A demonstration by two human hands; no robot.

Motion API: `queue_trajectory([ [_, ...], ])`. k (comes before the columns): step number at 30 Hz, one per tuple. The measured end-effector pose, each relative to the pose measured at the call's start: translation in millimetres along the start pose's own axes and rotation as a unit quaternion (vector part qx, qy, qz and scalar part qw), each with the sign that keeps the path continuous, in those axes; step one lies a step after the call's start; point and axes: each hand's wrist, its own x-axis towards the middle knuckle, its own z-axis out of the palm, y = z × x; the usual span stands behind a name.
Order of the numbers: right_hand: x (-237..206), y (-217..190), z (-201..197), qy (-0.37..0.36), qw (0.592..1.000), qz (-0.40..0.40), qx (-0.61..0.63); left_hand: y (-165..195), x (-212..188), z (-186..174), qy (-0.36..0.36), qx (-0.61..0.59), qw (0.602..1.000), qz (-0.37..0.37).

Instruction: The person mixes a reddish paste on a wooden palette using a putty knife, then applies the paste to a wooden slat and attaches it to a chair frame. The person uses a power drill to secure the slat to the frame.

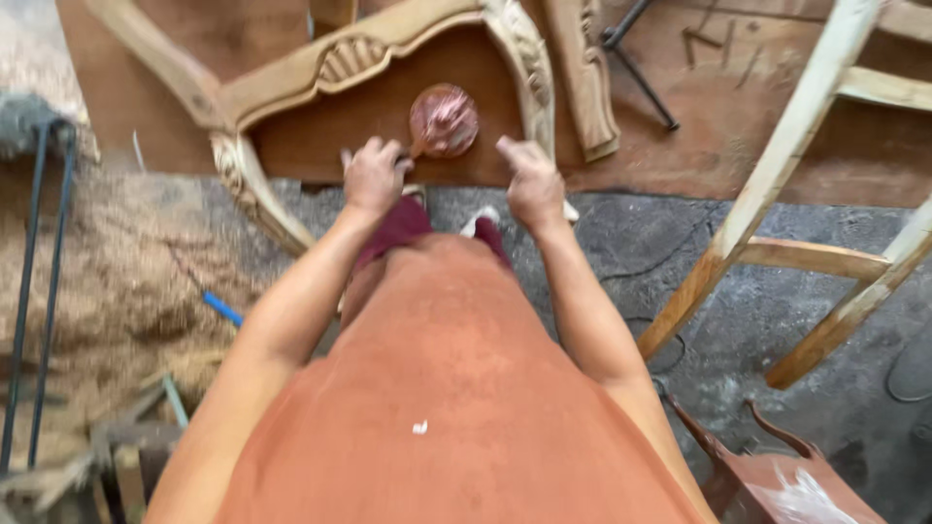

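Here, round reddish-brown mallet (444, 120), blurred, left hand (372, 177) fingers curled on its handle, right hand (531, 180) fisted, empty.

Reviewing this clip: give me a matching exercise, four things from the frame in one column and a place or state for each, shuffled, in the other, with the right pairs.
Things:
1. left hand
2. right hand
3. carved wooden frame
4. blue stick

Places or states:
A. lies on the floor by the sawdust heap
B. closed on the handle of the round reddish tool
C. lies on the brown board, arched over the tool
D. beside the tool, thumb raised, holding nothing visible

Pairs: 1-B, 2-D, 3-C, 4-A
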Motion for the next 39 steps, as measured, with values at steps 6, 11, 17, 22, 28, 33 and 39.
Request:
queue_trajectory([
  [6,13.3,-0.4,9.2,0.055,0.998,-0.003,0.034,2.1,1.0,-0.9,-0.013,0.015,1.0,-0.007],
  [11,-4.5,-11.4,26.0,0.065,0.994,-0.05,0.075,1.8,-0.2,-0.3,-0.029,-0.011,0.999,-0.022],
  [17,-15.6,-6.0,11.2,-0.028,0.997,0.013,0.068,2.2,-0.1,-2.4,-0.039,0.0,0.999,-0.019],
  [22,-12.6,-6.4,22.0,0.05,0.992,-0.024,0.113,1.1,0.7,-1.6,-0.051,0.004,0.998,-0.025],
  [28,-44.7,-23.1,39.3,-0.05,0.99,-0.012,0.131,2.2,1.9,-2.2,-0.045,-0.002,0.999,-0.025],
  [33,-32.8,-9.5,22.5,0.035,0.988,0.012,0.15,5.1,2.9,-4.7,-0.028,-0.003,0.999,-0.025],
  [39,-25.8,-14.4,31.7,0.025,0.988,-0.032,0.149,3.5,1.2,-4.1,-0.033,0.004,0.999,-0.015],
])
